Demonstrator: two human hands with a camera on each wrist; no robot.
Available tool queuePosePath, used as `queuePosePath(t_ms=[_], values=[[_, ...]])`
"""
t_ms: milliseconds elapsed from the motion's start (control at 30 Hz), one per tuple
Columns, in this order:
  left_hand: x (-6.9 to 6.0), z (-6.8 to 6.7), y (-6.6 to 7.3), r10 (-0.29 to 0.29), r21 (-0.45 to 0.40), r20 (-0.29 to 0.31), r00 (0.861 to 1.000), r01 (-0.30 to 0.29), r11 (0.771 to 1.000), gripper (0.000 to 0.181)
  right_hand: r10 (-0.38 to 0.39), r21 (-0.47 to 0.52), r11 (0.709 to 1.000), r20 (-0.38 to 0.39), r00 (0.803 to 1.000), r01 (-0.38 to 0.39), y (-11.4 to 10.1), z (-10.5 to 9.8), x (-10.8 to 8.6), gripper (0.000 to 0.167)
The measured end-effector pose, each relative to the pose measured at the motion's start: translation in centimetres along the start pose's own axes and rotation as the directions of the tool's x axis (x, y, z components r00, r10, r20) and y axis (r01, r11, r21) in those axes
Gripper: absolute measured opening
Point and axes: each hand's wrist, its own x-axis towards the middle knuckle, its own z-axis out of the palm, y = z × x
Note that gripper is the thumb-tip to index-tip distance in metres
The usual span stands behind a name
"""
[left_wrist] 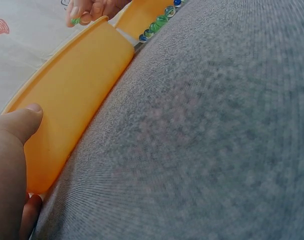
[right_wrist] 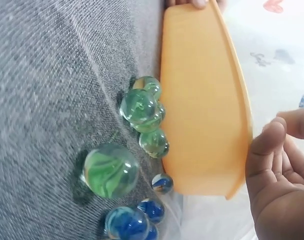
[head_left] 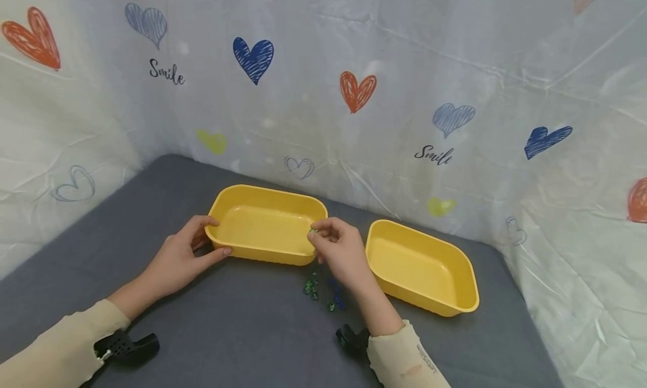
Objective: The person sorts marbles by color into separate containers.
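Note:
At the left end of the left yellow bin (head_left: 273,255), my left hand (head_left: 174,261) grips the wall, thumb outside and fingers over the rim. Above that bin's right end, my right hand (head_left: 346,253) pinches a green marble (head_left: 314,231) between thumb and fingertips; the left wrist view also shows this green marble (left_wrist: 75,21). The bin's inside shows no marbles. On the cloth below my right hand lie several green marbles (head_left: 308,287) and several blue marbles (head_left: 340,302), seen large in the right wrist view, with a green one (right_wrist: 111,171) nearest.
A second yellow bin (head_left: 424,291) stands to the right, beyond my right wrist. Grey cloth (head_left: 227,332) covers the table. A white curtain (head_left: 313,51) with printed hearts hangs behind and at both sides. Black wrist mounts stick out under both sleeves.

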Motion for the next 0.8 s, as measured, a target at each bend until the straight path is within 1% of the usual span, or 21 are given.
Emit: queuePosePath(t_ms=[200, 300, 567, 800], values=[[0.03, -0.04, 0.35, -0.001, -0.011, 0.000, 1.000, 0.001, 1.000, 0.061, 0.017, 0.019, 1.000, -0.039, 0.999, -0.016, 0.02, 0.14, 0.45, 0.026], [0.01, -0.11, 0.41, -0.004, -0.019, -0.002, 1.000, 0.004, 1.000, 0.062, 0.021, 0.021, 1.000, -0.037, 0.999, -0.020, 0.04, 0.24, 0.62, 0.026], [0.18, -0.09, 0.28, -0.014, 0.005, 0.001, 1.000, 0.014, 1.000, 0.063, 0.035, 0.022, 0.999, -0.036, 0.999, -0.035, -0.05, 0.22, 0.81, 0.029], [0.14, -0.17, 0.49, -0.020, -0.022, 0.008, 1.000, 0.020, 1.000, 0.063, 0.038, 0.020, 0.999, -0.036, 0.999, -0.038, 0.29, 0.27, 0.84, 0.027]])
